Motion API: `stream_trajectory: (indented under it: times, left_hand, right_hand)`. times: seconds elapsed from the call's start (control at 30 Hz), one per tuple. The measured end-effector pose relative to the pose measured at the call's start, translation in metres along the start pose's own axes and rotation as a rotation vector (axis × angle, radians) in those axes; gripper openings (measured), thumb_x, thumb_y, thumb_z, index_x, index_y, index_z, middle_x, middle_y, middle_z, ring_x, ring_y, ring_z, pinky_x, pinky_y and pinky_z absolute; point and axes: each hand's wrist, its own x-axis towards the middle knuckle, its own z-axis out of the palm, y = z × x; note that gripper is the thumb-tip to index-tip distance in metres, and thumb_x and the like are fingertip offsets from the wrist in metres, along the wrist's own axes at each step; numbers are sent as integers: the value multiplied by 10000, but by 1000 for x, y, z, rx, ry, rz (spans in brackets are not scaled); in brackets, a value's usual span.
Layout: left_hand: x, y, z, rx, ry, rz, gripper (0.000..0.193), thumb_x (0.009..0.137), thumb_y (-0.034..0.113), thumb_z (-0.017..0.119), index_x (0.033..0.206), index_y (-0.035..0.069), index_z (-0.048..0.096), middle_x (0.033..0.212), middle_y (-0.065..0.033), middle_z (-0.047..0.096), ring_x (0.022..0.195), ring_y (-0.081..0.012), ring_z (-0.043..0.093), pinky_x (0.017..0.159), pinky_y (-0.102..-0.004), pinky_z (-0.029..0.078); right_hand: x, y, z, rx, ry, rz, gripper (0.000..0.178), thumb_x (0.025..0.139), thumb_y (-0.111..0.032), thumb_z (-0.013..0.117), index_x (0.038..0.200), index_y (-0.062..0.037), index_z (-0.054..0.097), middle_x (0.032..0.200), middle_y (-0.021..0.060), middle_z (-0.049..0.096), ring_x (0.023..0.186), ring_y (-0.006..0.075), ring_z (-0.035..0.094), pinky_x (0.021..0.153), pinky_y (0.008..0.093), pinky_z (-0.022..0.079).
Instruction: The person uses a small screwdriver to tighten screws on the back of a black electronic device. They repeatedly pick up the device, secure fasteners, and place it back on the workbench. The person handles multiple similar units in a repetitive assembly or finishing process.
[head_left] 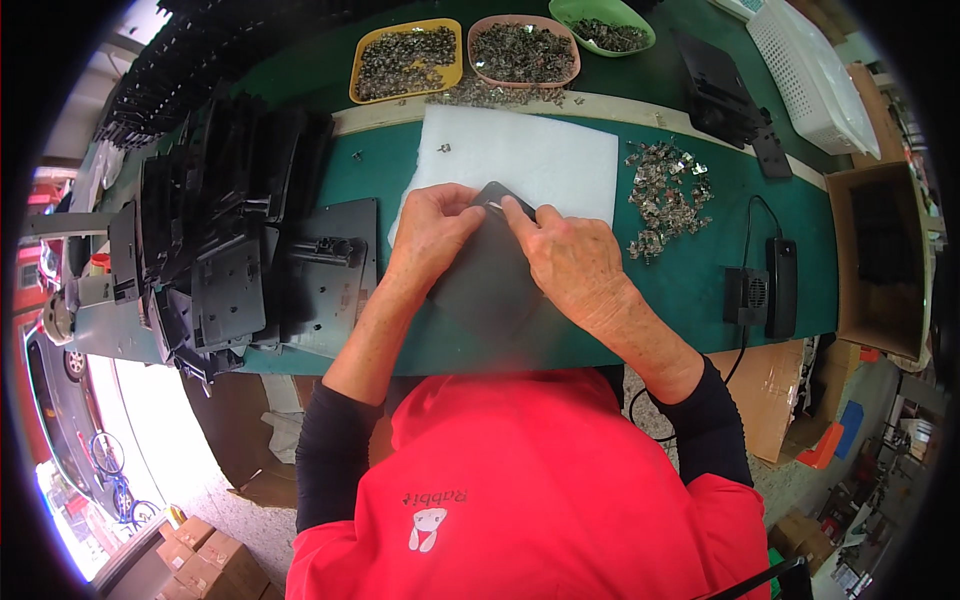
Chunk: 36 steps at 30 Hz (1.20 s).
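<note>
A dark, flat plastic panel (492, 275) with rounded corners is tilted in front of me, its far corner over a white foam sheet (530, 140). My left hand (437, 228) is closed on its left edge near that corner, thumb on top. My right hand (572, 252) is closed at the opposite edge, with the index finger pressed close to the corner. A small pale sliver shows by that fingertip; what it is I cannot make out. One small metal clip (444, 148) lies on the foam. Loose metal clips (668, 198) form a pile to the right.
Yellow (357, 62), pink (524, 82) and green (640, 45) trays of small metal parts stand at the back. Black plastic parts (225, 285) are stacked at left. At right are a black stand-like part (715, 90), a white basket (800, 70) and a black corded device (780, 285).
</note>
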Motion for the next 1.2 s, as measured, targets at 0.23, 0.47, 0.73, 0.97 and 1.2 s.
stream_trajectory:
  times: [0.23, 0.47, 0.73, 0.97, 1.2]
  left_hand:
    - [-1, 1, 3, 3, 16, 8, 276, 797, 87, 605, 1006, -71, 690, 856, -129, 718, 739, -151, 660, 669, -286, 528]
    - [1, 0, 0, 14, -11, -2, 259, 846, 67, 627, 1066, -57, 687, 874, -88, 720, 736, -108, 650, 674, -245, 521]
    - [-3, 1, 5, 55, 50, 33, 254, 846, 65, 621, 1063, -38, 701, 848, -68, 713, 701, -94, 629, 658, -243, 513]
    - [0, -4, 4, 15, 17, 32, 248, 845, 49, 614, 1062, -35, 698, 834, -56, 706, 698, -79, 614, 638, -243, 500]
    - [1, -10, 5, 12, 15, 62, 241, 847, 46, 618, 1059, -36, 698, 828, -51, 704, 695, -78, 609, 639, -240, 498]
  right_hand:
    - [4, 6, -2, 4, -49, -33, 525, 779, -56, 632, 1299, -122, 612, 754, 53, 603, 610, 230, 656, 555, 347, 538]
    - [4, 10, 2, -24, -29, -79, 522, 784, -50, 627, 1299, -135, 616, 755, 50, 601, 609, 224, 653, 549, 340, 533]
    - [13, 5, -12, -96, -157, -109, 529, 790, -67, 631, 1317, -75, 586, 784, 75, 631, 622, 241, 668, 560, 346, 542]
    - [27, -5, -32, -228, -267, -253, 460, 809, -73, 634, 1248, 48, 568, 751, 116, 666, 652, 250, 699, 576, 342, 557]
    - [30, -3, -32, -296, -270, -336, 280, 808, -58, 621, 1059, 64, 594, 631, 100, 641, 589, 257, 689, 530, 355, 546]
